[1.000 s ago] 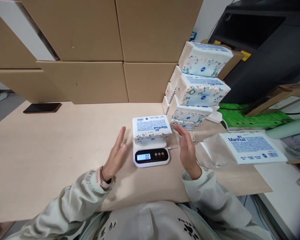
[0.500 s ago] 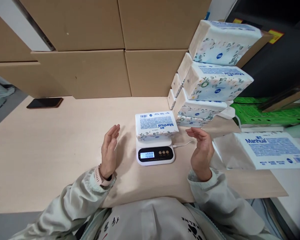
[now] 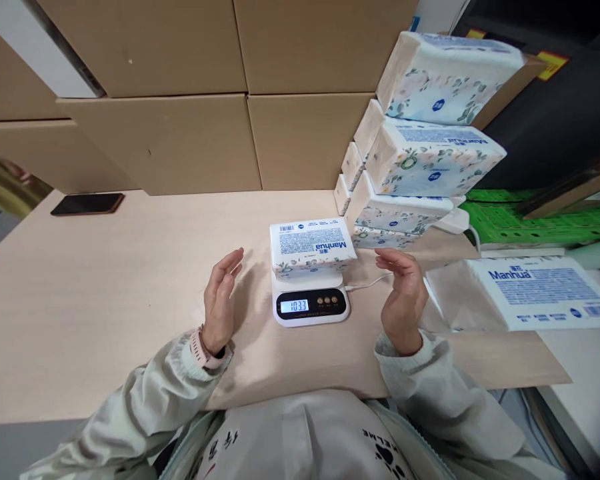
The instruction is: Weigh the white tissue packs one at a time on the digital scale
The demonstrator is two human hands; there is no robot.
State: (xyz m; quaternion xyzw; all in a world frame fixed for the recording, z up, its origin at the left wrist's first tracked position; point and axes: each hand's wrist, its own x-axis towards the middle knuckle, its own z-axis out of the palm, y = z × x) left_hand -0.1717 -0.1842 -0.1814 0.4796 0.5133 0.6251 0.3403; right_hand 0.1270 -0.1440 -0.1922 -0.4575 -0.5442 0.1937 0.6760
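Left hand (image 3: 219, 303) and right hand (image 3: 404, 300) flanked tissue pack (image 3: 312, 247) on scale (image 3: 311, 307), fingers loosely together, empty; steady weighing likely wanted no contact.

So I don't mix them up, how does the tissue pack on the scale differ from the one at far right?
The middle pack sits on the scale; the right pack lies off it. The middle pack's lettering looks upside down; the right pack's reads upright. The middle pack shows a leafy side; the right pack shows a plain end. Both are white with blue Manhua print.
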